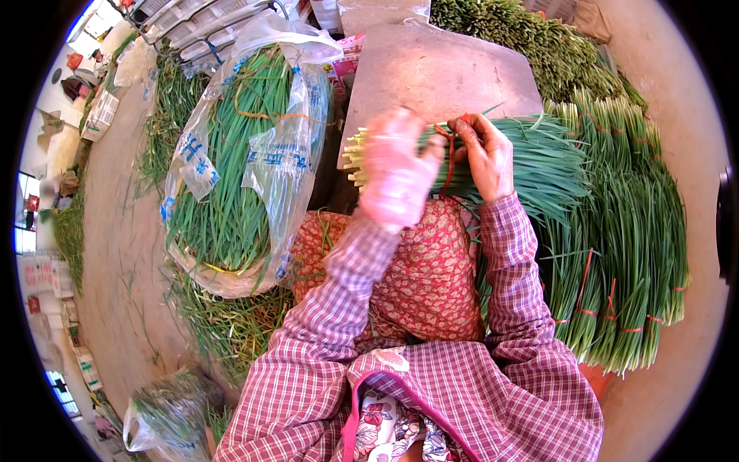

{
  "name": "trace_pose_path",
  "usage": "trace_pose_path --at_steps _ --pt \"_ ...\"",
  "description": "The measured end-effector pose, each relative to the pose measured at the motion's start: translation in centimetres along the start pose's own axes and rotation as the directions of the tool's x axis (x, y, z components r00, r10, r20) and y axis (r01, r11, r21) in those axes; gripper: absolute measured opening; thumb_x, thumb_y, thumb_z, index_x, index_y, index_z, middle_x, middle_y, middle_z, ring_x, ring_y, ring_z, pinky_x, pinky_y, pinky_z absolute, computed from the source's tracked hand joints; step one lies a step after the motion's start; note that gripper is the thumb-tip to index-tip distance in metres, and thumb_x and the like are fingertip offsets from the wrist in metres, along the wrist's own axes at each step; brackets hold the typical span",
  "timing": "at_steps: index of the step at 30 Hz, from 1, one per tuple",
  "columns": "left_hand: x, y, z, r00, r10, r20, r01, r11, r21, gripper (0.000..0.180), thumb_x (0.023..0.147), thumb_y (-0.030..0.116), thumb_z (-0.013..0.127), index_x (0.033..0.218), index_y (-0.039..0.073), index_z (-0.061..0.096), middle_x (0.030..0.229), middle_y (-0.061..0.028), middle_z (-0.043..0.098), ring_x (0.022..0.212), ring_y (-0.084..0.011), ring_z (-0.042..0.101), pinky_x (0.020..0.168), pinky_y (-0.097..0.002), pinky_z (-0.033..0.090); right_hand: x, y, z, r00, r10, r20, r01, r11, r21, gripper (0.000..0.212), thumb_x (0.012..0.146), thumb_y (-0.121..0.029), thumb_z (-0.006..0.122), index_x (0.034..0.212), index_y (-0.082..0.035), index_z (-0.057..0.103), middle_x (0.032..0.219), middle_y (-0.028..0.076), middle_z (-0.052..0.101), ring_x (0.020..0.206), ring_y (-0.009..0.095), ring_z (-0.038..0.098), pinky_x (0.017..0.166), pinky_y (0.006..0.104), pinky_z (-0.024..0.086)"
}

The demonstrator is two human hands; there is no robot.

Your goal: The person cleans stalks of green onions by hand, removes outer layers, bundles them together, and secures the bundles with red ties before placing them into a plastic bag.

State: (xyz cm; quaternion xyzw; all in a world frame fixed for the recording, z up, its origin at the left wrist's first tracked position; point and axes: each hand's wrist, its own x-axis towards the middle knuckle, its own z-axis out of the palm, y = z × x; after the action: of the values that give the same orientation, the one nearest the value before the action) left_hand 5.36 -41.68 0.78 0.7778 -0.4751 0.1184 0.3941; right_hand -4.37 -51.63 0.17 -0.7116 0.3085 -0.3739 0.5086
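A bundle of green garlic chives [546,158] lies across the near edge of a flat board [454,73], its pale cut ends to the left and leaves to the right. A thin red tie [449,165] passes over its middle. My right hand [486,154] is closed, with thumb and fingertips pinching the tie at the top of the bundle. My left hand [400,169], in a pinkish covering, is above the cut ends close to the tie. Motion smears its fingers, so its grip does not show.
Tied chive bundles [623,254] are stacked on the right, beside a greenish stalk pile [516,46] at the back. A clear plastic bag [300,146] of loose chives stands left. Scattered leaves [231,327] and a smaller bag [173,416] lie on the floor.
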Motion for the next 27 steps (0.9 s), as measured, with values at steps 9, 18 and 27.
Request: trace_pose_path --at_steps 9,18,27 --pt "-2.7 -3.4 -6.1 0.95 -0.307 -0.057 0.272 0.905 -0.328 0.01 0.079 0.003 0.065 0.088 0.0 0.064 0.091 -0.008 0.064 0.094 -0.0185 0.059 0.083 -0.0288 0.045 0.3 1.1 0.5 0.98 0.15 0.127 -0.192 0.874 0.446 0.015 0.094 -0.017 0.048 0.093 -0.004 0.055 0.073 -0.001 0.055 0.046 0.004 0.041 0.043 0.0178 0.038" --pt "-1.6 -3.5 -4.6 0.979 0.204 -0.005 -0.201 0.968 0.148 0.019 0.059 0.011 0.072 0.077 0.012 0.064 0.084 -0.0009 0.058 0.086 -0.022 0.055 0.078 -0.038 0.041 0.3 1.6 0.0 0.968 0.176 0.177 -0.244 0.815 0.525 0.015 0.093 -0.018 0.05 0.091 -0.004 0.056 0.07 -0.003 0.053 0.047 0.004 0.042 0.043 0.0192 0.037" --pt "-1.6 -3.8 -4.0 0.984 0.139 0.112 -0.158 0.972 0.175 0.022 0.058 0.014 0.074 0.077 0.013 0.062 0.086 -0.0015 0.059 0.088 -0.0228 0.054 0.08 -0.0382 0.041 -0.2 0.5 0.4 0.97 0.165 0.177 -0.222 0.9 0.375 0.015 0.093 -0.014 0.049 0.089 -0.002 0.057 0.074 -0.002 0.056 0.053 0.004 0.048 0.044 0.0187 0.04"
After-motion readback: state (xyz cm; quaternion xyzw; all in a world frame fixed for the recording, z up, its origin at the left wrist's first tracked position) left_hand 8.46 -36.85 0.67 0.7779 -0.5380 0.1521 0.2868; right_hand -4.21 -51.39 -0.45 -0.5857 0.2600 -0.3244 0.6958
